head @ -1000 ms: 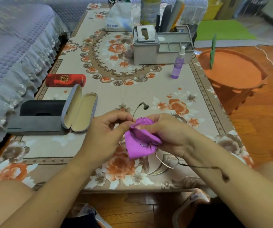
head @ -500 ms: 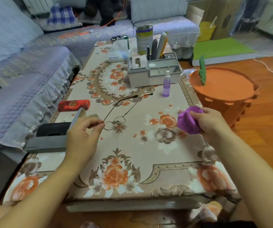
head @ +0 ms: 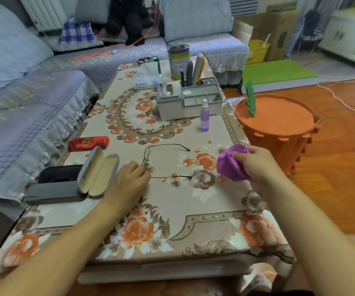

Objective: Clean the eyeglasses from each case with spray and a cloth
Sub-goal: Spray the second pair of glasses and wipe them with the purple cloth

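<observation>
Two hands: left hand (head: 129, 180) pinches glasses (head: 150, 161), temples pointing right; we note open case (head: 97, 171) just left; right hand (head: 255, 165) clutches cloth (head: 230, 165).

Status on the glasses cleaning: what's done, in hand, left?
Done, apparently: one case lies open and empty, its eyeglasses out on the table. In hand: left hand pinches the frame; right hand grips the purple cloth. Left: red case is closed, black case contents unclear; spray bottle stands untouched.

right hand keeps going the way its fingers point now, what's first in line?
The right hand points left, already clutching the purple cloth. Beyond that, probably the eyeglasses lying by the left hand; depth is unclear.
</observation>
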`<state>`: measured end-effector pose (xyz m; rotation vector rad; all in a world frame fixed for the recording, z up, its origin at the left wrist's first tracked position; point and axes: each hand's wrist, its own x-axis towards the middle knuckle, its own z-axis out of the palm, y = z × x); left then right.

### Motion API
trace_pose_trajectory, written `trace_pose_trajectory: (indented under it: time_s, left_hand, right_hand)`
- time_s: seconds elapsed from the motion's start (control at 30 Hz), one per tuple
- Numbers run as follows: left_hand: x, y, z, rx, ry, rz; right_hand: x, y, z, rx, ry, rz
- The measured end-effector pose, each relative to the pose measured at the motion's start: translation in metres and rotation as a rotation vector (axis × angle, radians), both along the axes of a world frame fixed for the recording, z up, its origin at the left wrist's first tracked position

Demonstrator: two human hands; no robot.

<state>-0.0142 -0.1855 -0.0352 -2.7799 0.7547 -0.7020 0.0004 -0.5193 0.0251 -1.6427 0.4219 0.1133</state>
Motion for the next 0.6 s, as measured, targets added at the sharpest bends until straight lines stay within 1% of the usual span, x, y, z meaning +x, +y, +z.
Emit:
trace_pose_trajectory:
  time_s: [0.1,0.13,0.17,0.2,0.23,0.27,0.3,0.33,0.37,0.4,0.43,0.5,0.6]
  left_hand:
    - [-0.005,0.0,0.003,0.033,0.007,-0.008]
    - [-0.012,-0.004,0.008,0.001,0.021,0.001]
    - [-0.024,-0.012,0.016,-0.086,0.053,0.027]
    - [-0.039,-0.023,0.025,-0.251,0.123,0.084]
    - [-0.054,-0.037,0.038,-0.485,0.248,0.165]
    - [-0.067,-0.054,0.053,-0.786,0.455,0.272]
    - [-0.079,-0.072,0.067,-1.138,0.738,0.349]
    - [-0.087,-0.085,0.074,-1.459,0.984,0.364]
    - [-0.092,-0.097,0.077,-1.682,1.119,0.332]
    - [-0.096,-0.105,0.078,-1.805,1.152,0.29]
    - [-0.098,-0.112,0.079,-1.873,1.12,0.265]
    - [-0.1,-0.119,0.077,-1.963,0.978,0.268]
    - [-0.094,-0.111,0.07,-1.961,0.8,0.299]
  right_hand:
    - [-0.011,0.003,0.008,0.004,-0.006,0.027]
    - [-0.017,0.005,0.012,0.005,-0.007,0.045]
    - [-0.023,0.008,0.015,0.025,-0.002,0.069]
    - [-0.029,0.012,0.019,0.079,0.008,0.097]
    - [-0.036,0.018,0.021,0.16,0.02,0.133]
    - [-0.043,0.025,0.023,0.249,0.027,0.17]
    - [-0.05,0.032,0.024,0.335,0.03,0.202]
    - [-0.057,0.041,0.026,0.403,0.037,0.223]
    - [-0.063,0.049,0.026,0.446,0.044,0.244]
    - [-0.069,0.056,0.027,0.46,0.046,0.276]
    - [-0.072,0.061,0.027,0.45,0.033,0.322]
    - [-0.075,0.064,0.026,0.363,-0.04,0.42]
    - [-0.069,0.058,0.025,0.196,-0.142,0.5]
